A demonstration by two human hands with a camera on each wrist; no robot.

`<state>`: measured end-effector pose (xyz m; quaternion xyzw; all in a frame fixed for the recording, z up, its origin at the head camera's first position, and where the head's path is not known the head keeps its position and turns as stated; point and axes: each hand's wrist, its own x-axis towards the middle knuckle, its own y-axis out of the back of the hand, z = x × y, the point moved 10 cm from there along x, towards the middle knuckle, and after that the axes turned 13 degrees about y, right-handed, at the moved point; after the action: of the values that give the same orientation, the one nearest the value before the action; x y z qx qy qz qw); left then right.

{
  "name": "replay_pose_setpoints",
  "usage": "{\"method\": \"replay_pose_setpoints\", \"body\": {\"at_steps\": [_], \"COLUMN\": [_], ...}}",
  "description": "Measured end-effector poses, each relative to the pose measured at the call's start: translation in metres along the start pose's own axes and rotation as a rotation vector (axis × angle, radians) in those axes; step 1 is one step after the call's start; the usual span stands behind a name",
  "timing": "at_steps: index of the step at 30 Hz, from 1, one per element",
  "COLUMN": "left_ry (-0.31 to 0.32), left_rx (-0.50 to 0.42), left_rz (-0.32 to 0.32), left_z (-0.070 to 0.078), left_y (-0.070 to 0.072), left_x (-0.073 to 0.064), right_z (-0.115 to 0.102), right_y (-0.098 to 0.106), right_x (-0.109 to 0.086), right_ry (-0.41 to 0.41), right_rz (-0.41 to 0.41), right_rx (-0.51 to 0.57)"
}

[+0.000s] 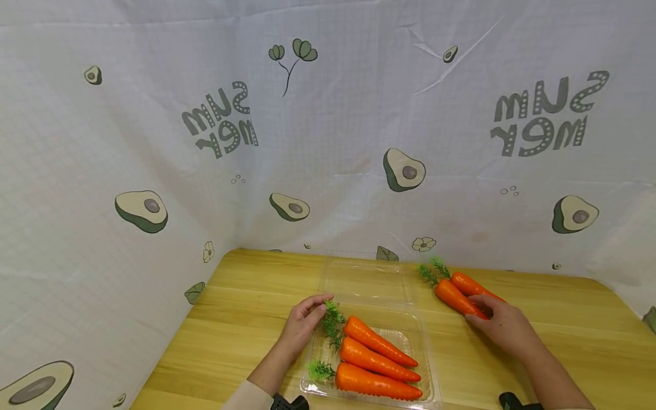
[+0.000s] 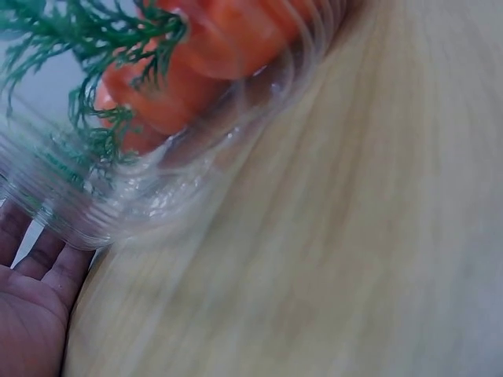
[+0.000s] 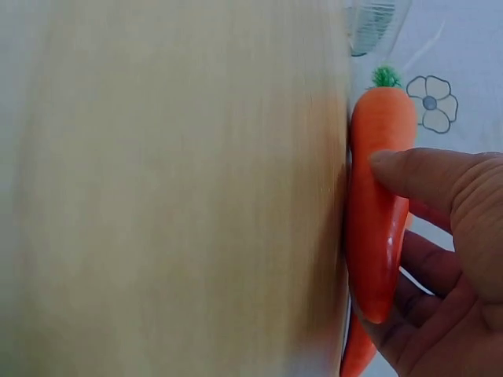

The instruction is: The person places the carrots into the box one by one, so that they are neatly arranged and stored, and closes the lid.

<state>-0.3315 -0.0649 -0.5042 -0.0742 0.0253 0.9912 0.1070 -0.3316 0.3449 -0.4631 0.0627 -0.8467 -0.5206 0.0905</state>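
Observation:
A clear plastic clamshell container (image 1: 431, 364) lies with its lid (image 1: 366, 279) folded back, and three orange carrots (image 1: 376, 359) with green tops rest inside. My left hand (image 1: 303, 323) holds the container's left rim near its back corner, beside the carrot greens (image 1: 333, 322). In the left wrist view, fingers (image 2: 67, 271) lie against the outside of its ridged wall. To the right, my right hand (image 1: 504, 327) grips a carrot (image 3: 381, 204) near its narrow end, thumb on top and fingers around the other side. Another carrot (image 1: 474, 286) lies just behind that one.
The wooden tabletop (image 1: 246, 296) spreads under everything. A pale curtain (image 1: 333, 125) printed with avocados hangs along the table's back and left edges. Dark bands (image 1: 289, 403) circle the wrists.

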Motion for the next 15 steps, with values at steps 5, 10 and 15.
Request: {"method": "replay_pose_setpoints", "body": {"at_steps": [5,10,15], "left_ry": [-0.003,-0.003,0.000], "left_rx": [0.002,0.001,-0.008], "left_rz": [0.002,0.006,0.009], "left_z": [0.0021,0.0027,0.0021], "left_y": [-0.0002,-0.0004,-0.0012], "left_x": [-0.0003,0.0002,0.0016], "right_z": [-0.0018,0.0010,0.0023], "right_y": [0.0016,0.0025,0.0037], "right_x": [0.0010,0.0024,0.0026], "right_ry": [0.001,-0.036,-0.070], "right_rz": [-0.001,-0.017,-0.030], "right_rx": [-0.002,0.012,0.057]}}
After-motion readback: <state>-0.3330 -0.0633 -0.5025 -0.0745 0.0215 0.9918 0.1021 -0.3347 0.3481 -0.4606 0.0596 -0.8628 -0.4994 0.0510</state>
